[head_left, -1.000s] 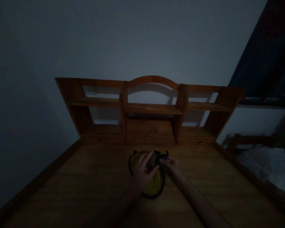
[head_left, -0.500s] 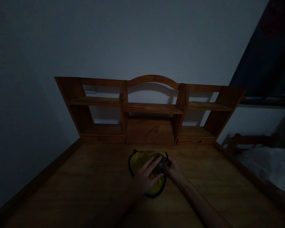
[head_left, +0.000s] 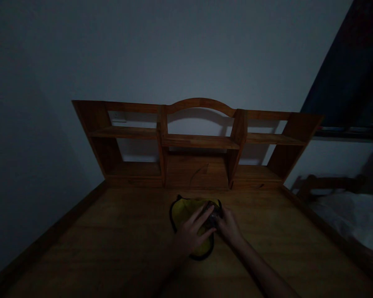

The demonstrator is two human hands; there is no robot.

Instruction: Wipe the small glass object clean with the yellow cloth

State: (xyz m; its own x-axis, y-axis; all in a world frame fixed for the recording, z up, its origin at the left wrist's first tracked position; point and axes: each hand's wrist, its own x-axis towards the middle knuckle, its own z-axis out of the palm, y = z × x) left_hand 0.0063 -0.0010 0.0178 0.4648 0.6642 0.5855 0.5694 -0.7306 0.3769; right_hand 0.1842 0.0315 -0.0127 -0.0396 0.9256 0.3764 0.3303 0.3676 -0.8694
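Shifting the dark object (head_left: pixel 216 212) rightward over the yellow cloth (head_left: pixel 180 212) since a second ago, we now have both hands on it: left hand (head_left: pixel 190 232) part-spread, gripping; right hand (head_left: pixel 230 227) curled close, hold unclear.

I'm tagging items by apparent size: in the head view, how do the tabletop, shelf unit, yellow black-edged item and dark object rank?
Largest to smallest:
1. Tabletop
2. Shelf unit
3. Yellow black-edged item, partly covered
4. Dark object, partly hidden, outline unclear
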